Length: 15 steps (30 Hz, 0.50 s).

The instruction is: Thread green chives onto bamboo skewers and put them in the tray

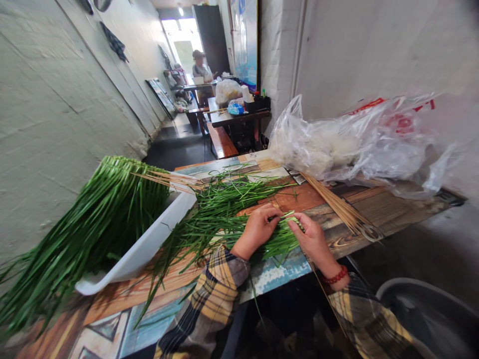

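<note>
Chives point(239, 197) lie in a loose, tangled spread across the middle of the patterned tabletop point(354, 212), with some long blades trailing toward its near edge. At the right end of this spread, two bare hands meet over a small bunch. The left hand point(261, 227) has its thumb and forefinger closed on a few pale stalks; the right hand point(311, 239) pinches the same stalks from the other side, its fingertips just beside the left ones. More stalks lie below both hands. A red bracelet point(339, 275) circles the right wrist, and both arms wear plaid sleeves point(211, 294).

To the left, a large pile of chives point(108, 214) fills a white tray point(144, 244) and hangs over its side, with several thin sticks point(164, 178) resting across the top. To the right, a bundle of wooden skewers point(333, 202) lies on the tabletop, near a bulky clear plastic bag point(333, 149) with red print. A grey tub point(422, 294) stands below the tabletop at the right. Farther back, a person point(201, 70) is at another table, beyond a nearer one with a stuffed plastic bag point(228, 91) on it.
</note>
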Available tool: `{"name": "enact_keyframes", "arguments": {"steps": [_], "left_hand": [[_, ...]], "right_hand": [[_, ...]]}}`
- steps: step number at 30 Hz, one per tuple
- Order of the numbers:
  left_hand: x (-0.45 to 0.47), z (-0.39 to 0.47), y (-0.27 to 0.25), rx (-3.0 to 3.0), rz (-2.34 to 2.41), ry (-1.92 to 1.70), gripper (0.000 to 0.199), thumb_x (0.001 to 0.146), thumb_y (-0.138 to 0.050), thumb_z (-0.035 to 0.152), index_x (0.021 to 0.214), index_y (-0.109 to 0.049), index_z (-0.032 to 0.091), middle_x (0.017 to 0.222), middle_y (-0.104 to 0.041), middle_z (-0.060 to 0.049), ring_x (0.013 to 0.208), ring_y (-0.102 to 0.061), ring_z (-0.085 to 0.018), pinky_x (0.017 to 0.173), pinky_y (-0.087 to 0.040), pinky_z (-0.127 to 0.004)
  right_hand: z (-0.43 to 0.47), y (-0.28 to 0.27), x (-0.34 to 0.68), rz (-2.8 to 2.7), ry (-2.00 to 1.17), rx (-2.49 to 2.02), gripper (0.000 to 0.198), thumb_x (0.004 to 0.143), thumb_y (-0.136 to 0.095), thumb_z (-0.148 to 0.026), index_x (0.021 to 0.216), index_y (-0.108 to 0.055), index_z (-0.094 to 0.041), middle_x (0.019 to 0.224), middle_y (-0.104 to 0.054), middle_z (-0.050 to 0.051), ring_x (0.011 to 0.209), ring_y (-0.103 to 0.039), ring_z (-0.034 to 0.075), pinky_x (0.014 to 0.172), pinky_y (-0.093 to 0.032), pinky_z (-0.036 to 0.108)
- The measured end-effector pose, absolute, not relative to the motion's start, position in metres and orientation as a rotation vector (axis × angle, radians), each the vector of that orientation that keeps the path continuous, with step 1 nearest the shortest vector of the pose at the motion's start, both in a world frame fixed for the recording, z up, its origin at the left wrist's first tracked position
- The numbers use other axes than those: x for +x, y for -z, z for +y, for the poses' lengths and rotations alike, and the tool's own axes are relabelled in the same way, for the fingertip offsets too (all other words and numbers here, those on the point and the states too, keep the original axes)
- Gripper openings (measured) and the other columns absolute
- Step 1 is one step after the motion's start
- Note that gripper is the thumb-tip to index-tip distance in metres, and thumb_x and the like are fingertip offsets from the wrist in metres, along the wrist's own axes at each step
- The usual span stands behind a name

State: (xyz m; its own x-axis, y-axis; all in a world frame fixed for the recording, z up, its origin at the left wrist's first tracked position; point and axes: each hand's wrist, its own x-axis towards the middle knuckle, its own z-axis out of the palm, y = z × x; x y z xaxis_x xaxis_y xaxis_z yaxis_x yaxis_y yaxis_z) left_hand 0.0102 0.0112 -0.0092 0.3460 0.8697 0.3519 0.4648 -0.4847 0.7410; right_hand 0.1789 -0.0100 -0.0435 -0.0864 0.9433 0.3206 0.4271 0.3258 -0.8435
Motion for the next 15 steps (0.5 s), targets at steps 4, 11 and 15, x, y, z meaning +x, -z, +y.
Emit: {"name": "enact_keyframes", "arguments": {"steps": [4, 11, 15], "left_hand": [[0.0099, 0.0111, 0.0093, 2.097, 1.157, -1.019, 0.016, 0.081, -0.055, 0.010, 0.083, -0.070, 0.015, 0.076, -0.061, -0.003, 0.075, -0.057, -0.014, 0.069, -0.041, -0.024], [0.0106, 0.0098, 0.0130, 2.194, 1.184, -1.001, 0.018, 0.083, -0.054, 0.011, 0.086, -0.070, 0.018, 0.077, -0.060, -0.003, 0.076, -0.056, -0.014, 0.067, -0.040, -0.023], [0.0120, 0.0089, 0.0123, 2.211, 1.171, -0.969, 0.019, 0.083, -0.052, 0.011, 0.084, -0.070, 0.018, 0.075, -0.059, -0.003, 0.073, -0.056, -0.014, 0.065, -0.040, -0.023]], "right_hand": [[-0.0100, 0.0467, 0.1781, -1.607, -0.735, -1.252, 0.035, 0.087, -0.051, -0.041, 0.112, -0.054, -0.017, 0.105, -0.068, 0.010, 0.086, -0.065, 0.021, 0.076, -0.049, 0.033], [-0.0098, 0.0473, 0.1784, -1.660, -0.693, -1.287, 0.029, 0.088, -0.049, -0.038, 0.109, -0.056, -0.019, 0.100, -0.068, 0.007, 0.082, -0.064, 0.020, 0.074, -0.048, 0.032], [-0.0087, 0.0488, 0.1784, -1.670, -0.663, -1.303, 0.027, 0.089, -0.047, -0.040, 0.102, -0.055, -0.019, 0.093, -0.067, 0.007, 0.078, -0.063, 0.020, 0.070, -0.047, 0.031]]}}
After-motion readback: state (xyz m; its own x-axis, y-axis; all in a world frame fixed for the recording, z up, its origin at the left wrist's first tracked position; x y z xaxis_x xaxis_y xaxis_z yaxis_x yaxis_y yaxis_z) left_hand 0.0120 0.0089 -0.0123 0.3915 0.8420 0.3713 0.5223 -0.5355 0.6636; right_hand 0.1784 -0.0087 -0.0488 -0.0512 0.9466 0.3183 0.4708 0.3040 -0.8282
